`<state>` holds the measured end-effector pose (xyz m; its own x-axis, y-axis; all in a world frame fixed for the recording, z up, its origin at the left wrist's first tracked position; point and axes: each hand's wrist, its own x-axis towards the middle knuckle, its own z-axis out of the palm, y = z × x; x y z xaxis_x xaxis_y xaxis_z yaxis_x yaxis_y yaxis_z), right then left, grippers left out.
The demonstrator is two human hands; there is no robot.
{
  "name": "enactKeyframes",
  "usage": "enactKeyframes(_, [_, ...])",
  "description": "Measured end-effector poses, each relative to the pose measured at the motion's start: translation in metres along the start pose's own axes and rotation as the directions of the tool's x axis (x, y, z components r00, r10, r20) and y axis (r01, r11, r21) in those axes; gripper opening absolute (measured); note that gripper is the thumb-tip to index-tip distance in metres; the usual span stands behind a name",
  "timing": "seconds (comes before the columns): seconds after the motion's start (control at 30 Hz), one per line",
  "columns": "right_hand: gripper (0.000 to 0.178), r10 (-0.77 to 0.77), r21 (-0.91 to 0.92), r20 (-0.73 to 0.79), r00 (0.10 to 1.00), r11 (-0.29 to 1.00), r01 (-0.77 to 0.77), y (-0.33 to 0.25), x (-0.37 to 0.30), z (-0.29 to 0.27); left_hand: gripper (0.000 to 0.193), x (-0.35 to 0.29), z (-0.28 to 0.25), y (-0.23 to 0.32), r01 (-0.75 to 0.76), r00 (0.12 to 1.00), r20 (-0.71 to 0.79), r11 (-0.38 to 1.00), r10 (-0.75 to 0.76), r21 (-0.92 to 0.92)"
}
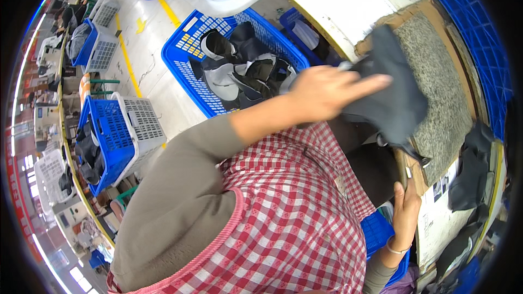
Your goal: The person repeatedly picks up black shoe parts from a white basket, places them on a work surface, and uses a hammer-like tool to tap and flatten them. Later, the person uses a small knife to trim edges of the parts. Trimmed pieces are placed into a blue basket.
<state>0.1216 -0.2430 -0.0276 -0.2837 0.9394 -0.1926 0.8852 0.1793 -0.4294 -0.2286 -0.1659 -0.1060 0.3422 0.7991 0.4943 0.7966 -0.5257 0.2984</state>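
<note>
My left hand (327,93) is closed on a dark grey shoe-upper piece (393,90), with one finger stretched along it. Motion blurs the piece, which hangs over a speckled grey pad (442,100) on the workbench. Close to the bench's near edge is my right hand (406,212), a bracelet on its wrist. Its thumb and fingers are bent at the wooden edge (417,177) of the board under the pad; what they grip there cannot be made out. Just above it, a small black item with metal parts (417,155) lies partly under the piece.
A blue basket (182,79) beside me holds several dark and grey shoe uppers (226,79). Above it juts a white plastic crate (234,2). More dark pieces (469,177) lie at the bench's right. Blue and white baskets (128,122) stand on the floor to the left.
</note>
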Motion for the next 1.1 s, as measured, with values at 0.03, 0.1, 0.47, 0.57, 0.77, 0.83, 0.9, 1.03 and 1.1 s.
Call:
enactKeyframes(0.03, [0.031, 0.122, 0.007, 0.061, 0.991, 0.992, -0.122, -0.001, -0.013, 0.000, 0.079, -0.033, -0.010, -0.017, 0.032, 0.999, -0.033, 0.999, -0.031, 0.019])
enactKeyframes(0.1, [0.033, 0.107, 0.057, -0.017, 0.994, 0.993, -0.106, -0.005, -0.026, 0.003, 0.085, -0.100, -0.033, -0.054, 0.165, 0.982, 0.063, 0.975, -0.176, 0.145])
enactKeyframes(0.47, [0.039, 0.177, 0.239, -0.121, 0.977, 0.960, -0.145, -0.052, -0.018, 0.009, 0.066, -0.178, -0.092, -0.139, 0.656, 0.746, -0.031, 0.741, -0.666, -0.145])
enactKeyframes(0.57, [0.040, 0.112, 0.212, -0.135, 0.985, 0.974, -0.082, -0.058, -0.012, 0.004, 0.063, -0.108, -0.145, -0.139, 0.298, 0.951, 0.091, 0.954, -0.296, -0.013])
enactKeyframes(0.77, [0.039, 0.096, 0.220, -0.172, 0.980, 0.974, -0.057, -0.056, -0.001, -0.007, 0.044, 0.107, -0.200, -0.104, -0.570, 0.717, 0.560, 0.812, 0.415, 0.128])
enactKeyframes(0.83, [0.040, 0.109, 0.259, -0.187, 0.976, 0.964, -0.058, -0.050, 0.001, -0.009, 0.036, 0.176, -0.180, -0.071, -0.834, 0.457, 0.734, 0.528, 0.504, 0.157])
enactKeyframes(0.9, [0.040, 0.124, 0.277, -0.202, 0.972, 0.959, -0.064, -0.041, 0.001, -0.008, 0.017, 0.234, -0.146, -0.027, -0.956, 0.234, 0.821, 0.278, 0.520, 0.096])
enactKeyframes(1.03, [0.038, 0.201, 0.348, -0.222, 0.954, 0.931, -0.115, -0.012, -0.006, 0.001, 0.019, 0.296, -0.060, 0.048, -0.926, 0.137, 0.543, -0.087, 0.829, 0.367])
enactKeyframes(1.1, [0.036, 0.245, 0.396, -0.231, 0.942, 0.907, -0.139, 0.006, -0.017, 0.003, 0.053, 0.299, -0.016, 0.060, -0.882, 0.403, 0.092, 0.360, 0.910, 0.305])
